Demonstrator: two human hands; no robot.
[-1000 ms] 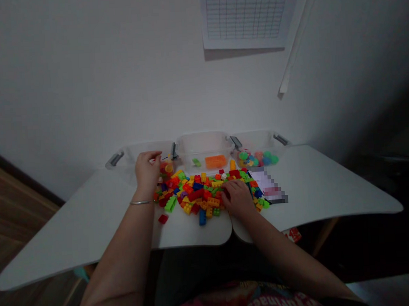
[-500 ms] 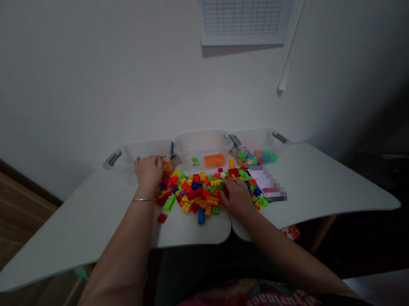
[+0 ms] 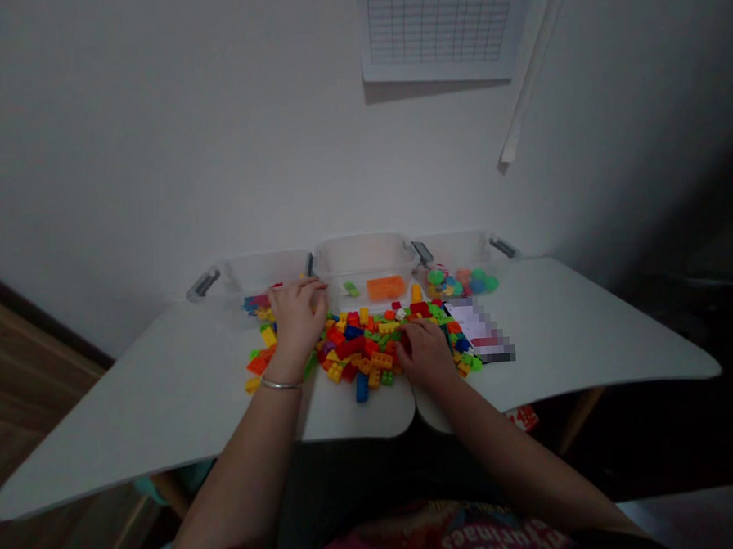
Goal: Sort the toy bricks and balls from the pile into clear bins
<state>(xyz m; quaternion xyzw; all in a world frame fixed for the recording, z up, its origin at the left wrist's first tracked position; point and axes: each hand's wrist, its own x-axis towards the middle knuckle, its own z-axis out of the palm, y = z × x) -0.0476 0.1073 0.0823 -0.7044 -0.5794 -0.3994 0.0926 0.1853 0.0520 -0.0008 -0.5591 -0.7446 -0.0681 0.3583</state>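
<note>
A pile of mixed toy building bricks [image 3: 351,346] lies on the white table in red, yellow, orange, green and blue. Over its left part is my left hand [image 3: 299,315], fingers stretched and thumb apart, in front of the left clear bin [image 3: 268,267]. No brick shows in that hand; the bricks under it are hidden. My right hand [image 3: 428,357] rests on the pile's right side with fingers bent. A gap shows between thumb and forefinger, dark red bricks beside it. Its other fingertips are out of sight.
The middle clear bin [image 3: 364,250] holds an orange block [image 3: 385,287] and a green piece [image 3: 351,289]. Colourful round pieces [image 3: 465,281] sit in the right bin [image 3: 463,245]. A phone-like screen [image 3: 477,330] lies right of the pile. Behind stands a wall with a printed grid sheet [image 3: 439,25].
My left hand has moved right and slightly nearer, from the left bin's front onto the pile, uncovering colourful pieces in that bin. My right hand stays in place.
</note>
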